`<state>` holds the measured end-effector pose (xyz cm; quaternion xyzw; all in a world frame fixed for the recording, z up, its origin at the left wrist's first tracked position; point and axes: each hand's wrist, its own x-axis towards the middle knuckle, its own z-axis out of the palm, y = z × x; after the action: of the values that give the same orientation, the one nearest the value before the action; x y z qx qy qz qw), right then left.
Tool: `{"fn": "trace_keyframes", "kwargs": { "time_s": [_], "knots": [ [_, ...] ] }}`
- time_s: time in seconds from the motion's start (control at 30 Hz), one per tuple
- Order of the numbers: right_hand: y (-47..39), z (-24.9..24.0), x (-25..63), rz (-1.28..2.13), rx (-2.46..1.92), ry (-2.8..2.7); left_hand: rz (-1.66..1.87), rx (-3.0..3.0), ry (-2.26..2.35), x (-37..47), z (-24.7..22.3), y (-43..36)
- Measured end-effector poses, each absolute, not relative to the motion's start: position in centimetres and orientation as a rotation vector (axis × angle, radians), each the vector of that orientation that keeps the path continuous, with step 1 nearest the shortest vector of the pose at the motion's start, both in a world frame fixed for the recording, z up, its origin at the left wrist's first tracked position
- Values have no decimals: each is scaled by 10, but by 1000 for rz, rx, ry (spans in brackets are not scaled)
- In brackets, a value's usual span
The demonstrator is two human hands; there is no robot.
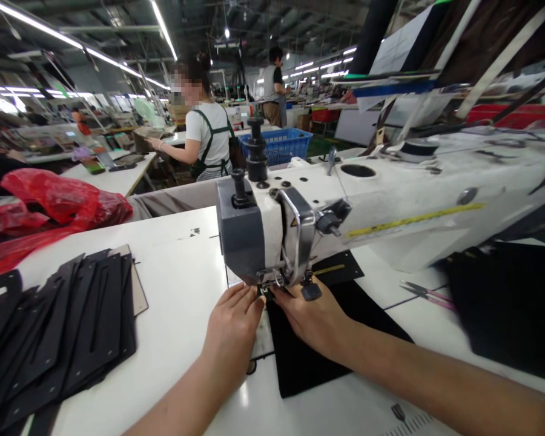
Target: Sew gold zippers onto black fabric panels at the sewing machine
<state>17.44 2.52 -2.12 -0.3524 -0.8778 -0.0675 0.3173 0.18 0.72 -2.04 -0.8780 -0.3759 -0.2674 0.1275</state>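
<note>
A black fabric panel (pixel 309 357) lies on the white table under the head of a sewing machine (pixel 249 236). My left hand (pixel 236 321) is at the left of the needle area, its fingers pressed together, their tips beside the presser foot; what they pinch is too small to make out. My right hand (pixel 311 312) rests on the black panel just right of the foot, fingers together and pressing the fabric near its upper edge. Behind that hand lies a dark template (pixel 338 269) with a yellow strip. The machine partly hides the fingertips.
Stacked black pieces (pixel 95 321) cover the table's left side, near red plastic (pixel 72 200). Scissors (pixel 429 295) lie at the right beside black fabric (pixel 508 309). Behind the machine are a blue basket (pixel 277 145) and a person (pixel 209 133) at another table.
</note>
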Motion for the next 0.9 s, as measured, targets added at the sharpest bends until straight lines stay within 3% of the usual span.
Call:
{"fn": "trace_keyframes", "kwargs": {
  "time_s": [0.5,0.63,0.9],
  "knots": [
    [24,-25,172,-256,-815,-2198,-991,-2367,-1115,4,-41,8],
    [28,-28,173,-189,-760,-2263,-949,-2312,-1118,1,-57,13],
    [35,-47,182,-380,-805,-2240,-865,-2269,-1116,0,-62,17]
  ]
}}
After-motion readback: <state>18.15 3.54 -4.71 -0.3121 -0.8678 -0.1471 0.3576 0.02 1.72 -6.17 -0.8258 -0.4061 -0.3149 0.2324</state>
